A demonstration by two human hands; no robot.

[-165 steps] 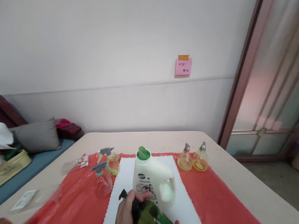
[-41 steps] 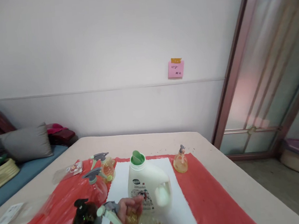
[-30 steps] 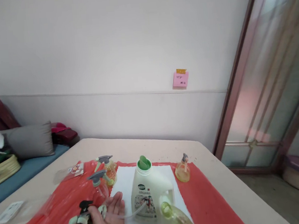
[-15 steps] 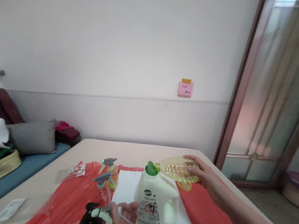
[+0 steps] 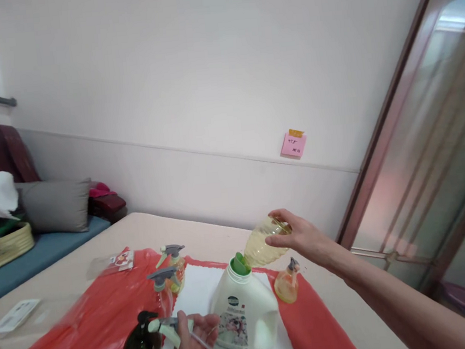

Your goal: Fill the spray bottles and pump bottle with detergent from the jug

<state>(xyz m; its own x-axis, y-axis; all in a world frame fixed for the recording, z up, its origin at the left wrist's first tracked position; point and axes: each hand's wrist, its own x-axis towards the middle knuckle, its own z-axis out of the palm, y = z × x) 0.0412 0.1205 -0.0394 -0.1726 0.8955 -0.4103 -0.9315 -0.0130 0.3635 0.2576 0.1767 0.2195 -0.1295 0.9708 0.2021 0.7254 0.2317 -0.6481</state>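
Note:
My right hand is wrapped round the base of a clear yellowish bottle, tipped steeply so its neck meets the green spout of a large white detergent jug. The jug stands upright on a white sheet. In my left hand is a grey and white trigger spray head, its clear dip tube running in front of the jug. Just left of that hand stands a dark pump bottle. Whether liquid is flowing cannot be made out.
Two spray bottles with grey triggers, one clear and one amber, stand behind my left hand. An orange spray bottle is right of the jug. Red plastic sheeting covers part of the table. A pink note is on the wall.
My right hand has risen, tilting the yellowish bottle from nearly level to steeply neck-down at the jug's mouth. The orange spray bottle behind it now shows. My left hand keeps its hold.

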